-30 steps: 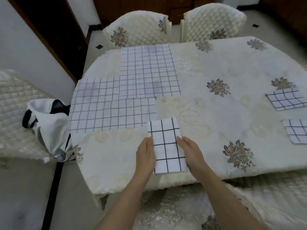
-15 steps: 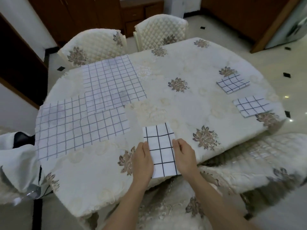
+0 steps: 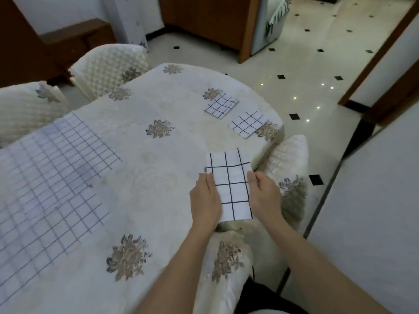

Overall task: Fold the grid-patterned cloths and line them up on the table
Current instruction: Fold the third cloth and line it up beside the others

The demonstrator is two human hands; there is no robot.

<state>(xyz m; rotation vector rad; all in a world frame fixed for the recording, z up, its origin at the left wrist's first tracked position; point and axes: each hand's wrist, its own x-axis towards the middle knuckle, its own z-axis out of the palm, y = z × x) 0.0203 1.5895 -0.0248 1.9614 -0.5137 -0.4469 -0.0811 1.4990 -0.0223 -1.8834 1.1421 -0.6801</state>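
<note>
Left hand (image 3: 205,200) and right hand (image 3: 264,196) each pinch a long side of the folded cloth (image 3: 229,184), a narrow white rectangle with a black grid. It is at the worktop (image 3: 158,168) edge, near end past the rim; resting or lifted, cannot tell. Beyond the folded cloth, well apart from it: square cloth (image 3: 221,105) and second square cloth (image 3: 248,124), near each other, not touching. Far left of the folded cloth: open cloths (image 3: 52,166) spread flat, overlapping. Worktop cover is cream with brown flower prints. Quilted chairs (image 3: 108,66) at the far side, another chair (image 3: 288,159) just right of the folded cloth. Glossy pale floor (image 3: 306,64) with small black diamonds, brown wood cabinet (image 3: 204,17) at back.
</note>
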